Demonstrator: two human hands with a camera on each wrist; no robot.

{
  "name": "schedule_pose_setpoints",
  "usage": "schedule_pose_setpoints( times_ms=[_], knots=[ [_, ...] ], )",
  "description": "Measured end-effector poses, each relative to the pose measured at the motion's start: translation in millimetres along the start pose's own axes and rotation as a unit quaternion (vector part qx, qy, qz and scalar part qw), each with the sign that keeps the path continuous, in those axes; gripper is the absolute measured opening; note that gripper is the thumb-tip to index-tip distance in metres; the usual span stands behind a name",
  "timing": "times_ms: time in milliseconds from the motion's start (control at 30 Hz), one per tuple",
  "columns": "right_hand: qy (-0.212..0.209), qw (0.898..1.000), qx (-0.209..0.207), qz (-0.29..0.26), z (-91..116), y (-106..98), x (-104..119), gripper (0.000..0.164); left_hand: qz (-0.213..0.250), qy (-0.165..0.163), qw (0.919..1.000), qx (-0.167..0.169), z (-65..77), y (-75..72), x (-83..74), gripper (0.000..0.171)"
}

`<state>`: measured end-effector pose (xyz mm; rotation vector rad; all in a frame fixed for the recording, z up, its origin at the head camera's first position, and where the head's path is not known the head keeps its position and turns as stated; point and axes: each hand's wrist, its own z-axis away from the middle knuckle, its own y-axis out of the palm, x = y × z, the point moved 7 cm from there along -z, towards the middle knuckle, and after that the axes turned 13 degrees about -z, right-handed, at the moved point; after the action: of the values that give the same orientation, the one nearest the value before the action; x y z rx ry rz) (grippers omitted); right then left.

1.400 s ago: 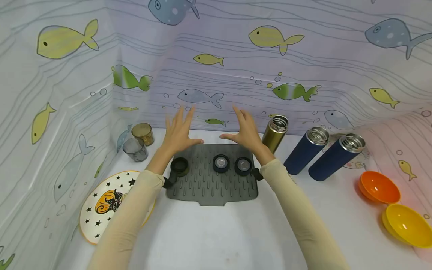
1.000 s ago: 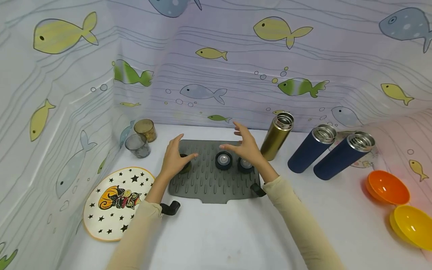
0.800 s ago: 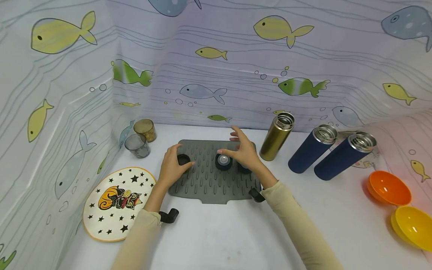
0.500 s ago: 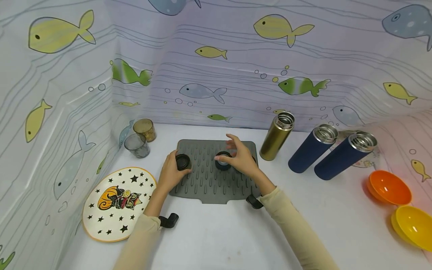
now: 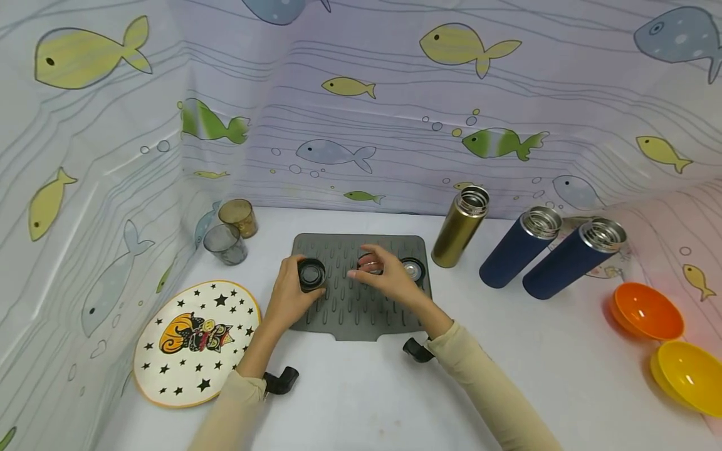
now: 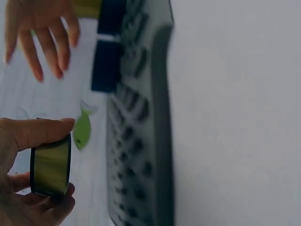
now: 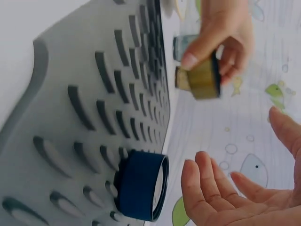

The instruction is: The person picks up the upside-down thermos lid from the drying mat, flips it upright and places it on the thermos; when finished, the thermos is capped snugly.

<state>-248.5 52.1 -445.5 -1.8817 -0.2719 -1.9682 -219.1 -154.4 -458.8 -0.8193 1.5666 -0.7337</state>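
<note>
My left hand (image 5: 290, 293) pinches a gold bottle lid (image 5: 311, 274), its dark hollow side facing up. In the left wrist view, thumb and fingers grip the gold wall of that lid from both sides, and it stands clear of the grey ridged mat (image 5: 338, 313). My right hand (image 5: 392, 275) hovers over the mat, fingers spread and holding nothing. Below it sits a blue lid (image 7: 141, 186), partly covered by the fingers in the head view. Another blue lid (image 5: 412, 269) with a silver centre lies on the mat, right of that hand.
A gold bottle (image 5: 461, 227) and two blue bottles (image 5: 521, 246) stand open behind on the right. Orange bowl (image 5: 647, 310) and yellow bowl (image 5: 687, 378) are far right. Left are two small glasses (image 5: 225, 244) and a plate with stars (image 5: 194, 376).
Both hands have come down and towards the mat. The left hand has taken hold of the gold lid and raised it. My right hand has moved left over the middle blue lid.
</note>
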Motion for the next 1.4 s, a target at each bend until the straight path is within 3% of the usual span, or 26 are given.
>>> schedule_pose_setpoints(
  times_ms=[267, 400, 533, 733, 900, 1033, 1133, 1267, 1333, 1400],
  knots=[
    [0.017, 0.998, 0.042, -0.045, 11, 11, -2, 0.061, -0.002, 0.085, 0.9959, -0.031, 19.1, -8.8, -50.8, 0.078],
    [0.027, 0.995, 0.059, -0.075, 17, 12, -5, 0.059, -0.030, 0.129, 0.9897, -0.054, 26.5, -10.7, -69.7, 0.078],
    [0.049, 0.987, 0.076, -0.131, 22, 13, -10, 0.054, -0.040, 0.166, 0.9839, -0.055, 32.7, -8.0, -84.0, 0.076],
    [0.071, 0.979, 0.077, -0.177, 29, 9, -16, 0.047, -0.030, 0.181, 0.9822, -0.040, 36.7, 0.6, -89.4, 0.076],
    [0.086, 0.974, 0.053, -0.205, 34, 6, -20, 0.046, -0.018, 0.186, 0.9820, -0.026, 38.2, 6.5, -88.2, 0.079],
    [0.083, 0.973, 0.006, -0.214, 40, 1, -20, 0.048, 0.045, 0.160, 0.9860, 0.014, 37.6, 8.6, -82.1, 0.084],
    [0.047, 0.982, -0.045, -0.180, 47, -6, -15, 0.048, 0.126, 0.117, 0.9832, 0.062, 35.6, 10.2, -74.4, 0.084],
    [-0.074, 0.990, -0.093, -0.079, 60, -13, 7, 0.044, 0.226, 0.067, 0.9645, 0.120, 32.0, 11.8, -67.6, 0.072],
    [-0.154, 0.982, -0.108, -0.010, 69, -14, 21, 0.043, 0.261, 0.054, 0.9536, 0.140, 30.6, 12.2, -66.3, 0.064],
    [-0.235, 0.962, -0.124, 0.071, 78, -13, 34, 0.044, 0.282, 0.049, 0.9460, 0.152, 29.7, 12.1, -66.5, 0.059]
  ],
)
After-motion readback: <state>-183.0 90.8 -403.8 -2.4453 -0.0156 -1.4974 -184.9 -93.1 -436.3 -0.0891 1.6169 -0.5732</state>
